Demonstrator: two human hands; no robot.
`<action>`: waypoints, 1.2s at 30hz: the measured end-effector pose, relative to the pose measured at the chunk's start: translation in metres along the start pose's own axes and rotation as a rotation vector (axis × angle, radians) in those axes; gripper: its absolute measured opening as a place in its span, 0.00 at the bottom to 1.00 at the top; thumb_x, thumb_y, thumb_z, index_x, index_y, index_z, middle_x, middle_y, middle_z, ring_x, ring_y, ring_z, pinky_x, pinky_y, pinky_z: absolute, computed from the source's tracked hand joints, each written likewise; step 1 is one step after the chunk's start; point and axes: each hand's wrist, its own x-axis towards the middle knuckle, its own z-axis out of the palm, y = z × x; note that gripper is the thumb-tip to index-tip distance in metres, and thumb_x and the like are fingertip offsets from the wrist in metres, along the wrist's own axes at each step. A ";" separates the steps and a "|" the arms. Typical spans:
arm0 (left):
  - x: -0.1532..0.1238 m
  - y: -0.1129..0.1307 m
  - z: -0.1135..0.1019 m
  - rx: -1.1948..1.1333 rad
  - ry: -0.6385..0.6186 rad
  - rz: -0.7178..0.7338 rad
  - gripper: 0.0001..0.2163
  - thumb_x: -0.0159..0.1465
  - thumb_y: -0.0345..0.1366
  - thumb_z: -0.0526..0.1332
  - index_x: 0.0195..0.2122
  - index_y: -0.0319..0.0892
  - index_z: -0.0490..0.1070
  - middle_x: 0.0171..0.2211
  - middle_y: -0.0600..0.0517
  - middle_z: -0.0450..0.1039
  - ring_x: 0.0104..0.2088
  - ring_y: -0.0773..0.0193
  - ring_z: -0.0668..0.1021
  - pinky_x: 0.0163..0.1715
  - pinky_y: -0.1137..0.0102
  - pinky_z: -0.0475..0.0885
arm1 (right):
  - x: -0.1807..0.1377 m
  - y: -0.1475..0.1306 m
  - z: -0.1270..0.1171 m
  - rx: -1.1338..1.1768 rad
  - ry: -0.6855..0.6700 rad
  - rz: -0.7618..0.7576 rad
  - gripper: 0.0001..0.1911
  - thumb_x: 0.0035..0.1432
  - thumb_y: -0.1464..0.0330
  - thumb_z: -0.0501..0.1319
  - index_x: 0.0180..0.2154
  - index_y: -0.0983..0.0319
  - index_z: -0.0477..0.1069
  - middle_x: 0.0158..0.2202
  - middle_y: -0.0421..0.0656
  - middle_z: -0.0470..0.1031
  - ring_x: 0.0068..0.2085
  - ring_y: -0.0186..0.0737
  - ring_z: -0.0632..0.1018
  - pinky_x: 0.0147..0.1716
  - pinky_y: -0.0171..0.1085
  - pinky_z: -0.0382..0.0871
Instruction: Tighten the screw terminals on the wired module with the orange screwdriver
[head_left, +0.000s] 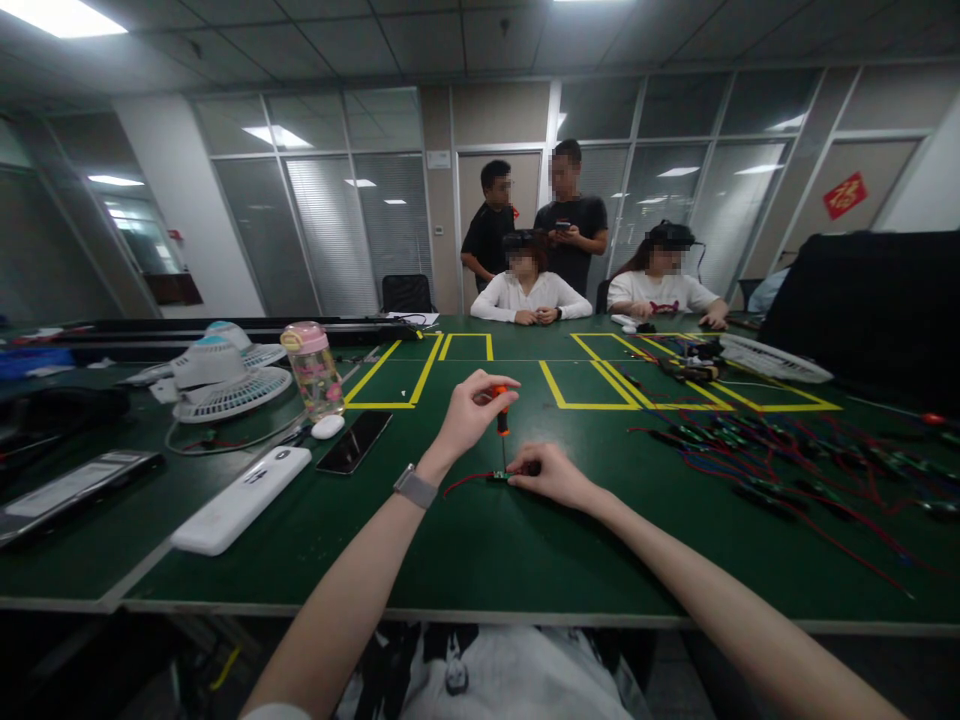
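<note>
My left hand (478, 405), with a watch on its wrist, is closed around the top of a screwdriver (503, 420) with an orange and black handle. The screwdriver stands upright, its thin shaft reaching down to a small green circuit board (498, 476) on the table. Whether the tip sits in a screw is too small to tell. Low against the tabletop, my right hand (551, 475) pinches the board's right end, and something dark shows by its fingers. From the board's left end a red wire (463, 484) curves away.
Tangled wired boards (817, 465) cover the table's right side. To the left lie a black phone (355, 442), a white power bank (241, 498), a pink-lidded bottle (313, 370) and white fans (232, 375). Yellow tape (600, 407) marks the green tabletop. Several people are across the table.
</note>
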 end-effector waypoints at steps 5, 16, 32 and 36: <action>0.000 -0.002 0.000 0.005 -0.036 0.028 0.12 0.64 0.38 0.56 0.43 0.42 0.75 0.40 0.49 0.72 0.38 0.66 0.75 0.36 0.73 0.71 | 0.000 0.000 0.000 -0.010 0.005 -0.010 0.06 0.48 0.70 0.66 0.31 0.65 0.78 0.28 0.42 0.73 0.28 0.34 0.72 0.29 0.33 0.66; 0.000 0.001 0.002 -0.042 -0.007 -0.018 0.09 0.59 0.38 0.62 0.38 0.39 0.76 0.35 0.48 0.74 0.33 0.65 0.77 0.33 0.72 0.73 | 0.000 0.003 -0.001 -0.013 -0.006 -0.025 0.06 0.49 0.69 0.66 0.32 0.64 0.78 0.29 0.42 0.73 0.29 0.34 0.73 0.29 0.33 0.66; -0.001 0.001 0.002 -0.052 -0.035 -0.013 0.09 0.58 0.38 0.63 0.37 0.39 0.76 0.36 0.49 0.73 0.33 0.66 0.76 0.34 0.71 0.72 | 0.000 0.005 -0.001 -0.023 -0.005 -0.035 0.07 0.49 0.69 0.66 0.32 0.64 0.78 0.29 0.42 0.74 0.29 0.34 0.73 0.29 0.33 0.66; -0.003 -0.001 0.004 0.120 0.036 0.063 0.09 0.62 0.39 0.59 0.38 0.42 0.76 0.38 0.49 0.72 0.38 0.65 0.75 0.37 0.72 0.71 | 0.001 0.004 -0.001 -0.028 -0.015 -0.038 0.07 0.50 0.68 0.65 0.33 0.64 0.78 0.29 0.42 0.73 0.29 0.34 0.73 0.29 0.33 0.67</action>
